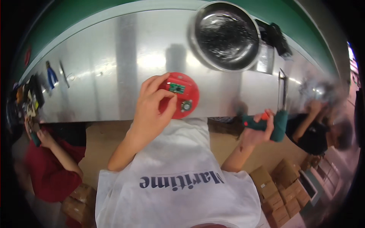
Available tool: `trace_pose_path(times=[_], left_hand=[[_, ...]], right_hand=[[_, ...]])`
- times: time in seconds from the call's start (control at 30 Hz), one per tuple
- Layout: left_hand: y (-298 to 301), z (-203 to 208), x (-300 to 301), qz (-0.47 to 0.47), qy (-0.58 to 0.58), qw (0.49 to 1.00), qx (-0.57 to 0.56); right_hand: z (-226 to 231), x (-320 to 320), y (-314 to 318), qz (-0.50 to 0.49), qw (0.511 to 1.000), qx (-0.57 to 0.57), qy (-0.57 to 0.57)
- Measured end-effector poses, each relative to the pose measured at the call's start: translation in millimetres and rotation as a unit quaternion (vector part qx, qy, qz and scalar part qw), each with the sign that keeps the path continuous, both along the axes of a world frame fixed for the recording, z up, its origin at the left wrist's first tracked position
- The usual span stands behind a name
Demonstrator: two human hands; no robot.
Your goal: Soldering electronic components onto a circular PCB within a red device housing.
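Observation:
In front of me at the table's near edge is a round red plastic housing. It carries a small green circuit board and a round silvery part. My left hand lies over the housing's left side. Its thumb and index finger pinch together just below the circuit board; whatever they hold is too small to make out. Off to the right, my right hand grips a dark green power screwdriver with red parts. Its long thin shaft points away from me over the tabletop, apart from the housing.
A large metal bowl of small dark pieces stands at the far side of the metal table. Dark objects lie beside it. Blue-handled pliers are at left. Co-workers sit on both sides; cardboard boxes are stacked at lower right.

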State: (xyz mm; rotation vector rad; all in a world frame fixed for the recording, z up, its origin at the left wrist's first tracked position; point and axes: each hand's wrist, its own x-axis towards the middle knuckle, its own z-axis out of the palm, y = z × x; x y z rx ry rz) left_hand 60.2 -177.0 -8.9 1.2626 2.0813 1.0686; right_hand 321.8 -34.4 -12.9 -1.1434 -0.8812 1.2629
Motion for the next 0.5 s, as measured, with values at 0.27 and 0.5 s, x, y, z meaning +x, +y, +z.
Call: trace_pose_path(times=[0.27,0.5], left_hand=[[7,16,-41,-0.029,-0.204,0.978,-0.037],[23,15,-68,-0.297,0.116,0.947,-0.037]], right_hand=[[-25,-1,-35,0.177,0.959,-0.118,0.188],[-42,5,-42,0.182,0.943,-0.126,0.25]])
